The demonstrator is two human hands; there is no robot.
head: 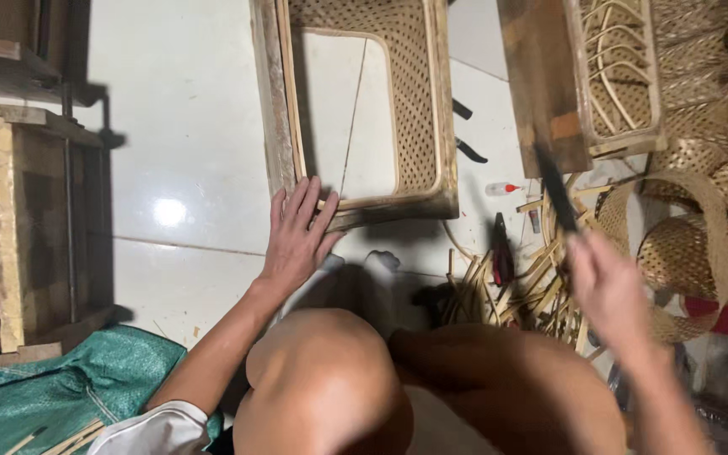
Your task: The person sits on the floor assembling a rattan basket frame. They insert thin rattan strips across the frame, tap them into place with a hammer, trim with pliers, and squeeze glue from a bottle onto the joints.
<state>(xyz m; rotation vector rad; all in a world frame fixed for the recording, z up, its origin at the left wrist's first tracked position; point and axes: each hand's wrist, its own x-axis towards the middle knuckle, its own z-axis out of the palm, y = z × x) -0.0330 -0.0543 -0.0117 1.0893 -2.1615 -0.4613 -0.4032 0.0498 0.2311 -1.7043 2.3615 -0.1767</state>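
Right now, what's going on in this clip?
A person sits on a white tiled floor working on a wooden frame with a woven cane panel. The left hand lies flat against the frame's near corner. The right hand, blurred, grips a dark knife-like tool with its blade pointing up. A pile of cane strips lies on the floor by the right knee, with woven cane rolls at the right and a green sack at the lower left.

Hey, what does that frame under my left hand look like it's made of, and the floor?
The woven rectangular frame looks like cane webbing on pale raw wood: open lattice, matte, unvarnished rim. The left hand rests on its edge. The white floor looks like glazed tile: glossy glare, grout lines.
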